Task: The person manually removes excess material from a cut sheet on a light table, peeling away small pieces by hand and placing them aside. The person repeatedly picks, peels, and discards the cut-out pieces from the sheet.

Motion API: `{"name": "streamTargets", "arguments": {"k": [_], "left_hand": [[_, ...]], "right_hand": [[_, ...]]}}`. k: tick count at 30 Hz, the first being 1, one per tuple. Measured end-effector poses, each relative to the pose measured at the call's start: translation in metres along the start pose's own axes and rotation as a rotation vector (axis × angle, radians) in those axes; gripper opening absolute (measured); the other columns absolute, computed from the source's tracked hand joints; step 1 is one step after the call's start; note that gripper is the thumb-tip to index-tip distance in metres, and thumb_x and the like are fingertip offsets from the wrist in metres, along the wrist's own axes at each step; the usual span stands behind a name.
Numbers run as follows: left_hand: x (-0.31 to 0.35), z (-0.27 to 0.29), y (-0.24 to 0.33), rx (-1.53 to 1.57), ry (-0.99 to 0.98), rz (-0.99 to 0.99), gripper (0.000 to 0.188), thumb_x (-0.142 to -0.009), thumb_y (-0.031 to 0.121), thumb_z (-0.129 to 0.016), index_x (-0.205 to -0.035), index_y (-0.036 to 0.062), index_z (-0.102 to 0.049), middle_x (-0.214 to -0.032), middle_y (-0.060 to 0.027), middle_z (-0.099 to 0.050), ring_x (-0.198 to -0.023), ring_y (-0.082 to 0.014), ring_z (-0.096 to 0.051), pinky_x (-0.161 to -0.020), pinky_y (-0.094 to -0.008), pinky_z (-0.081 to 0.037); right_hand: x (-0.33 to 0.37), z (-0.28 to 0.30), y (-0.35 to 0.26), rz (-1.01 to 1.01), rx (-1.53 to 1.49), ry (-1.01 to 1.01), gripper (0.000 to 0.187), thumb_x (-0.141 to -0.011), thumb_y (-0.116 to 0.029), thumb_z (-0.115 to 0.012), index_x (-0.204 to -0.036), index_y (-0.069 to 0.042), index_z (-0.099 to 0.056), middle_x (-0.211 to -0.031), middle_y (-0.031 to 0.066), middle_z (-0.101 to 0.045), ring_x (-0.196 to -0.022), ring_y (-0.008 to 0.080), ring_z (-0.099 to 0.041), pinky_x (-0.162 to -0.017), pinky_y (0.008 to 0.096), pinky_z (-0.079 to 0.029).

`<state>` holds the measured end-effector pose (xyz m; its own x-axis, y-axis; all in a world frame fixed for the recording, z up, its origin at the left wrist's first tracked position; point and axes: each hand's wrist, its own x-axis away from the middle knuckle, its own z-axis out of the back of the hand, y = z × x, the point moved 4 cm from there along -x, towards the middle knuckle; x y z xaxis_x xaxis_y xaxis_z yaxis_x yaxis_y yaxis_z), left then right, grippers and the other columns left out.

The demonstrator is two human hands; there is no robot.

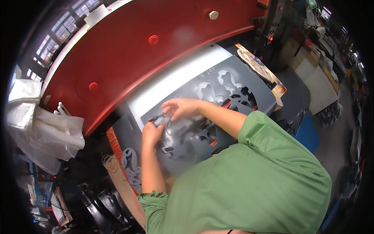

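A dark grey sheet (255,72) lies before me, with curved shapes cut out of it. My left hand (152,132) is at the sheet's left end, its thumb and fingers closed around a small dark cut piece (157,118); motion blur softens the piece's outline. Just to the right, my right hand (181,108) hovers over the sheet with fingers apart and nothing visible in them. Pale, curved cut-outs (206,91) show toward the sheet's far side. Below my hands the sheet's surface is partly blurred, and my right forearm hides some of it.
Behind the sheet is a white board (163,91), under a red machine body (128,54) with a red button (153,39). Clear plastic bags (54,132) hang at left. A grey cut-out scrap (130,163) lies left of my arm. A patterned board (261,68) sits at right.
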<state>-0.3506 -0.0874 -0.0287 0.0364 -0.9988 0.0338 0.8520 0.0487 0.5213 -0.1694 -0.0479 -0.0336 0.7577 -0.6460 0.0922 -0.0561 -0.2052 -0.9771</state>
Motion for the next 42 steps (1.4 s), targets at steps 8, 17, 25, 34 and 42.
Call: {"name": "streamTargets", "arguments": {"k": [8,17,25,34,42], "left_hand": [[0.006,0.012,0.004,0.659,-0.068,-0.176,0.018,-0.091,0.012,-0.058,-0.102,-0.0017,-0.062,-0.087,-0.004,-0.065,-0.078,-0.009,-0.056,-0.071,-0.0244,-0.045],[0.002,0.007,-0.011,0.391,0.281,-0.128,0.021,-0.089,0.016,-0.06,-0.104,0.0022,-0.062,-0.084,-0.012,-0.066,-0.074,-0.024,-0.062,-0.073,-0.0333,-0.048],[0.031,0.019,0.031,0.059,0.56,-0.48,0.033,-0.084,0.029,-0.064,-0.107,0.0056,-0.065,-0.104,-0.0141,-0.06,-0.097,-0.0318,-0.056,-0.089,-0.0404,-0.043],[0.025,-0.015,0.047,-0.133,0.386,-0.425,0.035,-0.09,0.033,-0.054,-0.074,0.0034,-0.063,-0.074,-0.0143,-0.063,-0.081,-0.0328,-0.059,-0.07,-0.0452,-0.04],[0.038,-0.011,0.044,-0.16,0.568,-0.444,0.023,-0.087,0.025,-0.056,-0.075,0.0065,-0.061,-0.067,-0.0124,-0.059,-0.068,-0.0327,-0.056,-0.065,-0.0461,-0.036]], "right_hand": [[0.01,-0.001,-0.002,-0.045,0.409,0.037,0.067,-0.071,-0.024,-0.079,-0.127,-0.001,-0.05,-0.116,0.0123,-0.06,-0.106,0.0204,-0.058,-0.092,0.0322,-0.044],[-0.017,-0.011,0.0,0.176,0.719,0.341,0.023,-0.089,-0.011,-0.061,-0.108,-0.002,-0.052,-0.092,0.0067,-0.061,-0.085,0.0144,-0.06,-0.076,0.03,-0.048],[-0.007,-0.008,-0.007,0.38,0.223,0.423,0.021,-0.091,-0.009,-0.056,-0.11,0.0,-0.052,-0.094,0.0037,-0.06,-0.085,0.0095,-0.057,-0.075,0.0279,-0.048],[0.005,-0.014,-0.026,0.438,0.889,0.494,0.026,-0.092,-0.026,-0.051,-0.109,-0.007,-0.055,-0.092,0.0115,-0.066,-0.089,0.0266,-0.062,-0.088,0.0386,-0.042],[-0.003,-0.017,-0.035,0.773,1.252,0.328,0.039,-0.089,-0.042,-0.052,-0.069,-0.01,-0.062,-0.07,0.0084,-0.059,-0.076,0.0271,-0.055,-0.079,0.0409,-0.039]]}}
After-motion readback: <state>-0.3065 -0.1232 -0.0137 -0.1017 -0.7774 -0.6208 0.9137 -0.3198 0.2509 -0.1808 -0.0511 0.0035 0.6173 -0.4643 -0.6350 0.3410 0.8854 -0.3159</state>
